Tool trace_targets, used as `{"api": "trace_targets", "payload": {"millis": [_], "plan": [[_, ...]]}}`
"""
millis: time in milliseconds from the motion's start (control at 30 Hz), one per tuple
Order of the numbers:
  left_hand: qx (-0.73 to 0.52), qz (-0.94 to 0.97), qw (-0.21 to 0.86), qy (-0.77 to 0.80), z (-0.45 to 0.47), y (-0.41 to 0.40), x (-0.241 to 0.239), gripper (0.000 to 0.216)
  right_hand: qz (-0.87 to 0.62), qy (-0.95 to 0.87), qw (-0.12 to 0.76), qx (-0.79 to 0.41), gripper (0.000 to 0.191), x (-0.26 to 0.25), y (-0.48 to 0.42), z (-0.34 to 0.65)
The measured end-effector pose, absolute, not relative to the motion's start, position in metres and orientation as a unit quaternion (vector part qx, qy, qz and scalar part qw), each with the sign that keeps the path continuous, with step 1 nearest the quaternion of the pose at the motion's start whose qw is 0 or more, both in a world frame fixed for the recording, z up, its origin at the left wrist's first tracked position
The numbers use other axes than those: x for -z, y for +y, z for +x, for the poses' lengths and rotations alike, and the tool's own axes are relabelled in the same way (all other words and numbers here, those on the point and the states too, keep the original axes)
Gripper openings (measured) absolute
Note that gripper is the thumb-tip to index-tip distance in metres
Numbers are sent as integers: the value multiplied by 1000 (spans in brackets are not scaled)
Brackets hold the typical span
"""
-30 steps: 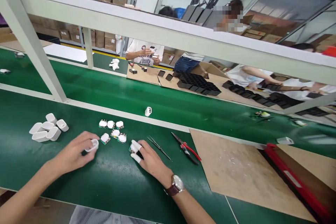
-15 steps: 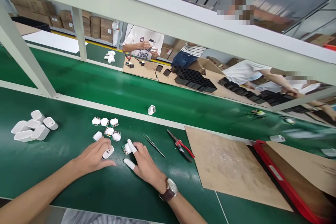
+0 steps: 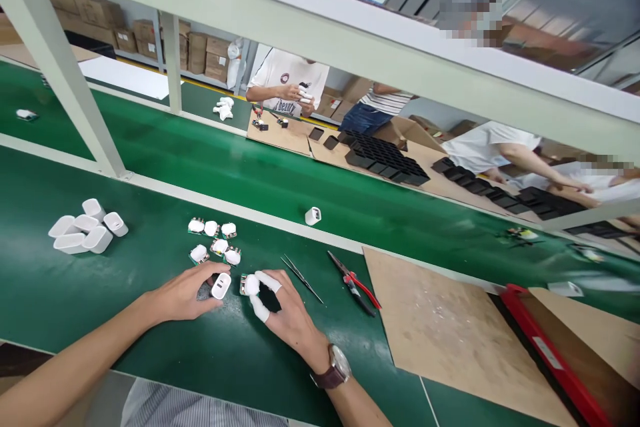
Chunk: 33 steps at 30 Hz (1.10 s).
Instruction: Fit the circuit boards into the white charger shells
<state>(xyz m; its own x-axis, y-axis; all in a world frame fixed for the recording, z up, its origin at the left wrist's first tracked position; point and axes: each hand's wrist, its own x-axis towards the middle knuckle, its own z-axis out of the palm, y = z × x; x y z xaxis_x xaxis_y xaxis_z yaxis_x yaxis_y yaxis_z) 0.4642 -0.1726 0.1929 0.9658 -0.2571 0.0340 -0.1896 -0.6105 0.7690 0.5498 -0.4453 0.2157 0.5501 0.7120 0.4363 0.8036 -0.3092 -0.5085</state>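
Both busy, left grip [image 3: 186,293] pinching white shell [image 3: 221,285], right grip [image 3: 289,312] pinching board [image 3: 249,285], tweezers [image 3: 303,278], pliers [image 3: 355,283] beside.

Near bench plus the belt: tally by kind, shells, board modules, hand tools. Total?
White shells: 8 (6 piled, 1 in left hand, 1 on the belt)
Board modules: 7 (6 loose, 1 touched by right hand)
Tweezers: 1
Pliers: 1
Total: 17

Factory assembly line: green conveyor belt [image 3: 280,180], co-workers.
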Motion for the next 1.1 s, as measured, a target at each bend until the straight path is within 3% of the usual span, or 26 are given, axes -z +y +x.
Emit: {"api": "trace_targets", "payload": {"millis": [100,267,633,1100], "plan": [[-16,895,425,-135,465,-175,-185,58,-794,-482,359,92,50,-229,-436,533],[-70,894,406,-174,464,-178,-180,55,-801,-506,297,117,52,-233,-424,522],[-155,905,319,-235,463,-184,-193,48,-816,-522,240,68,52,-238,-418,524],[-122,901,361,-209,461,-183,-190,53,-823,-531,199,40,21,-246,-410,525]]}}
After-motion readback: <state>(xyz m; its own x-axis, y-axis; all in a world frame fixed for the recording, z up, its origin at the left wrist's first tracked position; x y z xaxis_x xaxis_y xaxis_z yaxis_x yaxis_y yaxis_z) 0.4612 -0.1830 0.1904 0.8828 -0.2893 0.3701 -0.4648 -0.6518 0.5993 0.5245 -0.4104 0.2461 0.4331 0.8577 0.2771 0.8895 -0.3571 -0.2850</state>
